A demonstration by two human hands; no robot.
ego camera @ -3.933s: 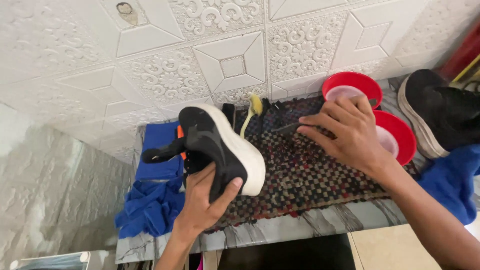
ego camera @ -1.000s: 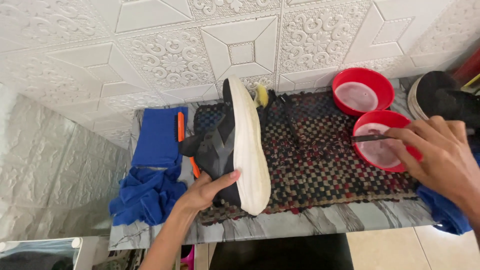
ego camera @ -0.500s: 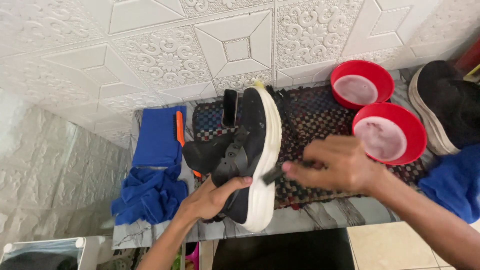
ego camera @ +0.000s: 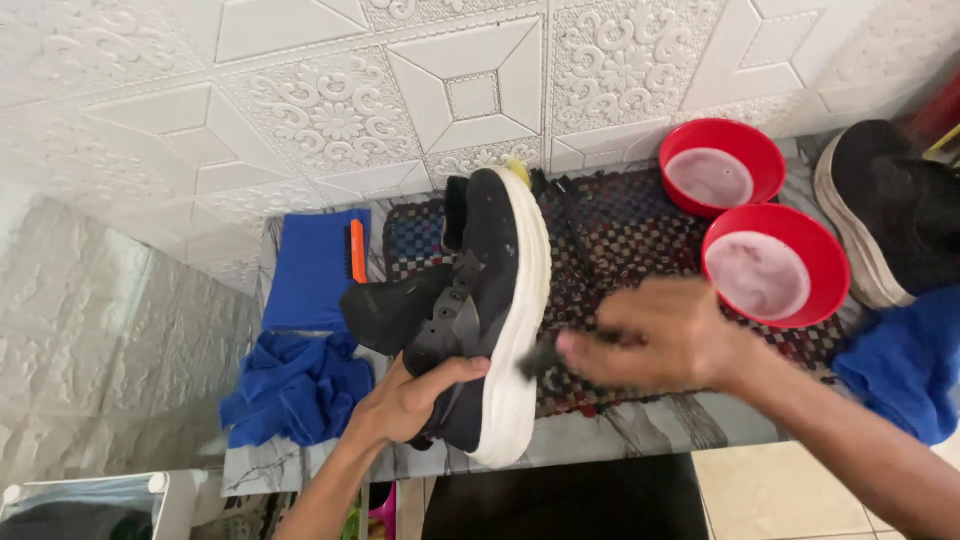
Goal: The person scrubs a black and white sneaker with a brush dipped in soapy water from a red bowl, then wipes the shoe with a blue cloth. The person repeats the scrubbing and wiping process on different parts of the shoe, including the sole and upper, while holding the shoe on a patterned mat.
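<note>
The right hand [ego camera: 665, 335] is smeared by motion at centre right of the frame, so its fingers cannot be read clearly; they seem curled round a small dark brush [ego camera: 540, 355] whose tip shows just beside the white sole, but whether they are clamped on it I cannot tell. The left hand [ego camera: 410, 400], at lower centre, has its fingers closed on the black shoe [ego camera: 480, 300], thumb over the dark upper, holding it on its side with the white sole turned to the right above the woven mat [ego camera: 620, 240]. The mat lies on the marble tabletop [ego camera: 640, 430], whose front edge runs along the bottom of the frame.

A second black shoe [ego camera: 890, 215] is cut off by the right edge, and a blue cloth [ego camera: 905, 360] below it is partly out of frame too. Two red bowls [ego camera: 775, 265] sit at upper right; their pale contents are hard to make out. A crumpled blue rag [ego camera: 295, 385] lies at left, near a folded blue cloth.

Compared with half a second ago, the right hand sits at much the same spot beside the sole, and the shoe stays tilted in the same grip.
</note>
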